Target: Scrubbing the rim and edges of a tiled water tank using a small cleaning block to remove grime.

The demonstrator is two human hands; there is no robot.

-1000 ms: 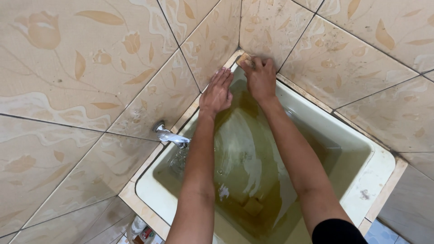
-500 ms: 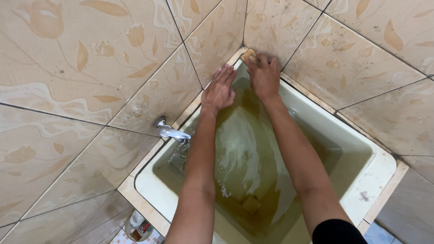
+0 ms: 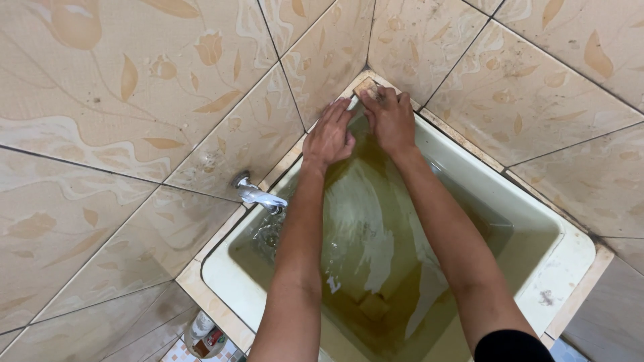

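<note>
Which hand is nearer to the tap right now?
Left. The left hand rests on the basin's rim on the tap side, up and right of it; the right hand is farther off, in the far corner.

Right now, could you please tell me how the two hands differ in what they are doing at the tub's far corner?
The right hand presses a small tan sponge onto the corner rim of the tub; the left hand holds nothing. The left hand lies flat, fingers straight, on the tub's inner wall, while the right hand's fingers bend over the sponge. The right hand sits farther into the corner. Both are bare and reach over the murky water.
</note>
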